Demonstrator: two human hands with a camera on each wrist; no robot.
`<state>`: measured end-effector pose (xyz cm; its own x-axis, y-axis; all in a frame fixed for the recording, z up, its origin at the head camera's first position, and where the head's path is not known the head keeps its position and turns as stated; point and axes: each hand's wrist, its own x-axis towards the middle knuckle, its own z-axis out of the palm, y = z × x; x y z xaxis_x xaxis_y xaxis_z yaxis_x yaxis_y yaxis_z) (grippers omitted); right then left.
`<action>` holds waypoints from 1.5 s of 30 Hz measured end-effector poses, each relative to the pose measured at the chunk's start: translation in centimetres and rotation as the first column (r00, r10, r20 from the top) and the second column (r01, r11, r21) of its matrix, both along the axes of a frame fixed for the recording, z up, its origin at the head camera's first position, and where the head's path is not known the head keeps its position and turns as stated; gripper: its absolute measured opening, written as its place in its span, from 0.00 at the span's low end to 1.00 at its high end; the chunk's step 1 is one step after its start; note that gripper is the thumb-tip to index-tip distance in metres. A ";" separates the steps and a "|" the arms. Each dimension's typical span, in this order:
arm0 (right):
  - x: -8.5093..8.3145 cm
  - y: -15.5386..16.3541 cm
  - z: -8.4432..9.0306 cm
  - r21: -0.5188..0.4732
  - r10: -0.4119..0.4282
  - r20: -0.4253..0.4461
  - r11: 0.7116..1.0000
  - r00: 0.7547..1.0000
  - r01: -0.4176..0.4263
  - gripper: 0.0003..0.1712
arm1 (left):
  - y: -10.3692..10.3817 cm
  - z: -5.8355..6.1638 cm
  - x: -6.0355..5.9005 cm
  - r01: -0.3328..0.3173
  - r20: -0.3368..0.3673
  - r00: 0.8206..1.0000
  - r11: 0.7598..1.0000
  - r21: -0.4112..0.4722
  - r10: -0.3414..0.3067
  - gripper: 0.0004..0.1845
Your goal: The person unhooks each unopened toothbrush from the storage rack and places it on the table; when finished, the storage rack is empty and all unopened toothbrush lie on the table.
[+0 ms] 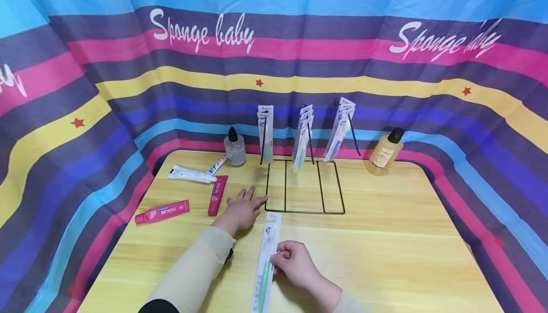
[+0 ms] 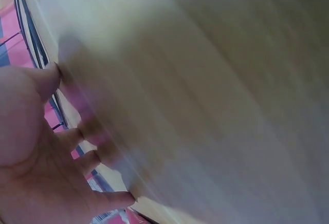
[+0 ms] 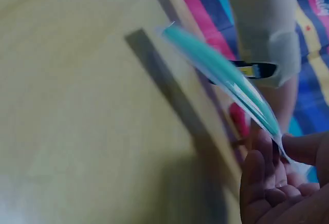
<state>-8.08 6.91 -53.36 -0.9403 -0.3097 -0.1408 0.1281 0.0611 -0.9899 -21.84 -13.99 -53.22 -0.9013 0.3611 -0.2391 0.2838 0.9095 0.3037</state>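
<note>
My right hand [image 1: 296,264] pinches the edge of a packaged toothbrush [image 1: 264,268] with a green handle, held at the front middle of the table. In the right wrist view the green handle [image 3: 226,82] shows through the clear pack between thumb and fingers. Fingers spread, my left hand [image 1: 243,210] rests on the table, its thumb at the left side of a black wire rack [image 1: 286,189]. The left wrist view shows the fingertips of that hand [image 2: 31,147] against the wood. Packaged toothbrushes hang from the rack in three groups: left [image 1: 266,134], middle [image 1: 302,139] and right [image 1: 340,130].
Left of the rack lie two pink tubes [image 1: 162,212] [image 1: 218,195], a white tube [image 1: 191,174] and a smaller tube [image 1: 217,165]. A clear bottle [image 1: 235,149] with a black cap stands behind them. An amber bottle [image 1: 384,153] stands at the back right, near the striped curtain [image 1: 325,49].
</note>
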 end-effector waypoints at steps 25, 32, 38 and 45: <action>-2.0 -2.3 -2.0 0.395 0.046 -0.043 0.918 0.998 -0.026 0.21 | -0.1 0.2 -0.3 -0.022 0.031 0.999 1.000 0.018 0.021 0.29; -3.2 -1.5 -1.1 0.396 0.032 -0.122 0.918 0.992 0.019 0.16 | -0.3 0.0 -0.4 -0.017 0.034 0.999 1.000 0.022 0.017 0.29; -9.1 -1.2 4.5 0.303 -0.068 -0.400 0.932 0.914 0.201 0.13 | -0.5 0.3 -0.3 -0.023 0.021 1.000 0.999 0.035 0.022 0.29; -16.3 -3.0 11.0 0.255 -0.191 -0.519 0.895 0.833 0.365 0.25 | -0.4 0.0 -0.4 -0.003 0.026 1.000 1.000 0.025 0.002 0.28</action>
